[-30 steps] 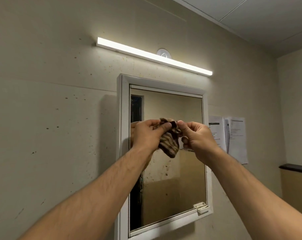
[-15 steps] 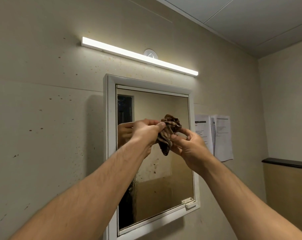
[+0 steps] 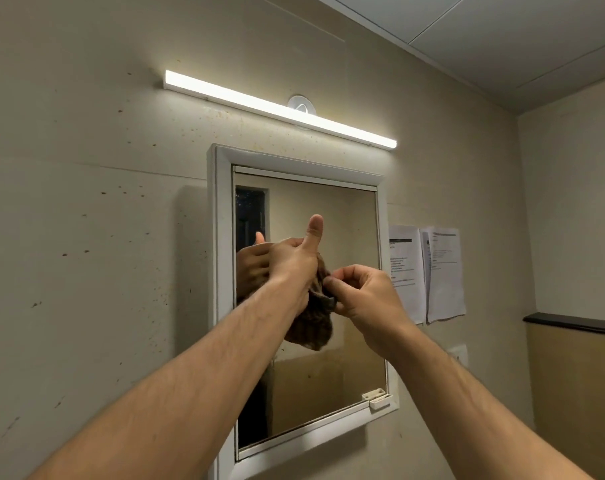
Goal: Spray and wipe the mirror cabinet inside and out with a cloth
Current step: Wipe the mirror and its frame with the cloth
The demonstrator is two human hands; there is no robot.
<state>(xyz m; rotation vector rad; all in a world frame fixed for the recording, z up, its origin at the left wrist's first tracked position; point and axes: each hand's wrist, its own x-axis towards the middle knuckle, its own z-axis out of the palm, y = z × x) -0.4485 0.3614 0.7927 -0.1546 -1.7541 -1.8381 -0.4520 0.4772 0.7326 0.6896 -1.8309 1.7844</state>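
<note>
Evidently, the cloth is being readied in front of the mirror cabinet, not yet wiping.

The left hand [image 3: 290,265] grips the brown striped cloth [image 3: 311,327] with its fingers curled round it and the thumb stuck straight up; the right hand [image 3: 366,296] pinches the cloth's near edge between thumb and fingertips; the cloth hangs between the hands, held up in front of the middle of the glass [image 3: 346,220] (whether it touches I cannot tell); the mirror cabinet [image 3: 221,237] looks closed, with its catch [image 3: 377,398] at the lower right corner; specks and smears show on the lower glass, so the outside seems largely undone and the inside, I judge, not started; no spray bottle is in view.
</note>
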